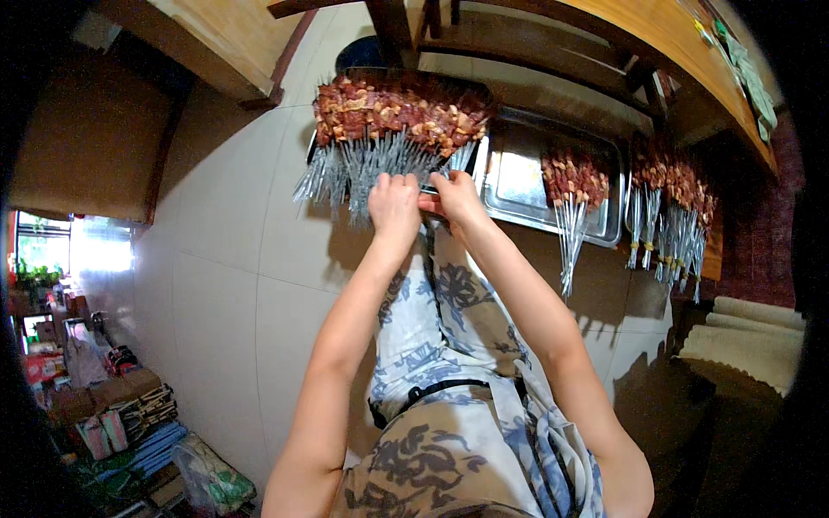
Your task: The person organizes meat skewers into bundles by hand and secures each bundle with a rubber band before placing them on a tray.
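Observation:
Raw meat skewers [395, 116] lie heaped at the top centre, their metal sticks pointing towards me. My left hand [396, 197] is at the stick ends of this heap, its fingers curled. Close beside it on the right, my right hand [456, 194] has its fingers bent near the sticks at the heap's right edge. Whether either hand grips a stick is hidden by the fingers. A metal tray [518, 213] to the right carries a smaller fanned bunch of meat skewers [575, 181]. Further right lie several bundles of skewers [673, 188], their sticks bound near the ends.
A wooden table or bench [583, 19] with crossbars stands beyond the trays. A dark round container [360, 55] is behind the heap. Wooden furniture [97, 142] stands at upper left. Bags and boxes [123, 401] are piled at lower left, and folded beige cloth [745, 337] lies at right.

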`<state>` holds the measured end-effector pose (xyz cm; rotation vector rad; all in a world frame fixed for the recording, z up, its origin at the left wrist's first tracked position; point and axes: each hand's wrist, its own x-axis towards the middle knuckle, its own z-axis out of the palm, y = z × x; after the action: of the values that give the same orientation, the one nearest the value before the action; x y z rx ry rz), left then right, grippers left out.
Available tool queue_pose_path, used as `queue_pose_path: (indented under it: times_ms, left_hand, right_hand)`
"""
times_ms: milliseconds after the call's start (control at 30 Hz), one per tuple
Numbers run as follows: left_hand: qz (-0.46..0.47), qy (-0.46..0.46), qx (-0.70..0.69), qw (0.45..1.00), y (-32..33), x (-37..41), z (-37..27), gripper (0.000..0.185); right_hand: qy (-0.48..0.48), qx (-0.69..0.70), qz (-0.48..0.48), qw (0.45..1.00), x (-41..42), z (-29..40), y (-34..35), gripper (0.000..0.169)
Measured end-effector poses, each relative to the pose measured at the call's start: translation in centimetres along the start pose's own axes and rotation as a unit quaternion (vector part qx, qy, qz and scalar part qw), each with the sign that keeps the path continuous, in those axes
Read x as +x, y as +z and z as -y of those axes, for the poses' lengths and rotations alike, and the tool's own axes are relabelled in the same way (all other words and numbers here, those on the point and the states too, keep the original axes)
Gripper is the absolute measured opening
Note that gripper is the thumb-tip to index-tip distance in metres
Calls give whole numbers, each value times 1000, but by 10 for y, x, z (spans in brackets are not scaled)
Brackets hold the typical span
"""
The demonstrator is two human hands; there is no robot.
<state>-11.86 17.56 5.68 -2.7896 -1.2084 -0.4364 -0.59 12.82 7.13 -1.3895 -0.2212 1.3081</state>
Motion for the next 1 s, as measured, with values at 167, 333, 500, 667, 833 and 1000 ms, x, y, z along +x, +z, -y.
queue_pose_path:
  times_ms: [167,333,500,667,833,1000]
  left_hand:
    - [-33,-46,-16,998,-1,6,-12,9]
    - [23,-98,16,995,38,15,-17,14]
    - [34,-116,-29,992,20,13,-11,17]
    - [78,-126,-39,988,23,22,-15,14]
    - [242,-126,-135,952,-25,36,-3,22]
    - [281,-149,-410,855,2,47,21,23]
  right_hand:
    - [-13,58,-33,998,28,-20,-10,31]
    - [-32,90,32,995,63,-40,-23,9]
    - [-53,101,23,993,59,-32,-13,7]
    - [-184,80,-82,976,46,-17,-26,8]
    - [-245,-63,-128,959,18,-16,-58,17]
    - [-263,-104,-104,953,-16,-22,-68,14]
